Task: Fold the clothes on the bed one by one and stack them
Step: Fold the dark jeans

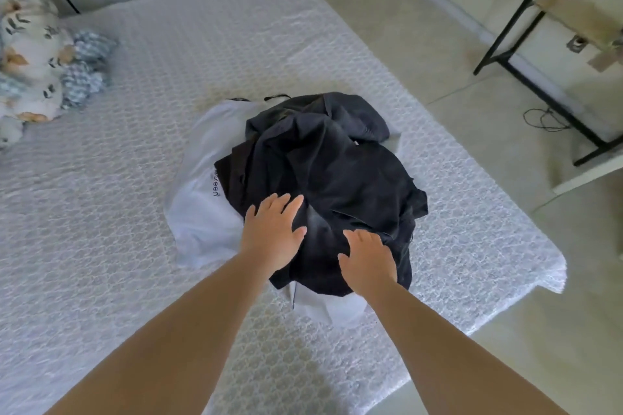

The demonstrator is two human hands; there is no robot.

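A heap of crumpled clothes lies on the bed (135,178). On top are dark, nearly black garments (337,172). A white garment (199,212) with small printed lettering spreads out under them to the left and shows again at the near edge. My left hand (273,229) reaches over the near left part of the dark garment, fingers straight and spread. My right hand (367,259) is over the near right part of the same pile, its fingers relaxed. Neither hand holds cloth.
A bundle of floral and blue-patterned bedding (37,61) sits at the bed's far left. The bed's right edge drops to a tiled floor (421,54). A black metal frame (539,44) and a loose cable (542,118) stand on the floor at the right.
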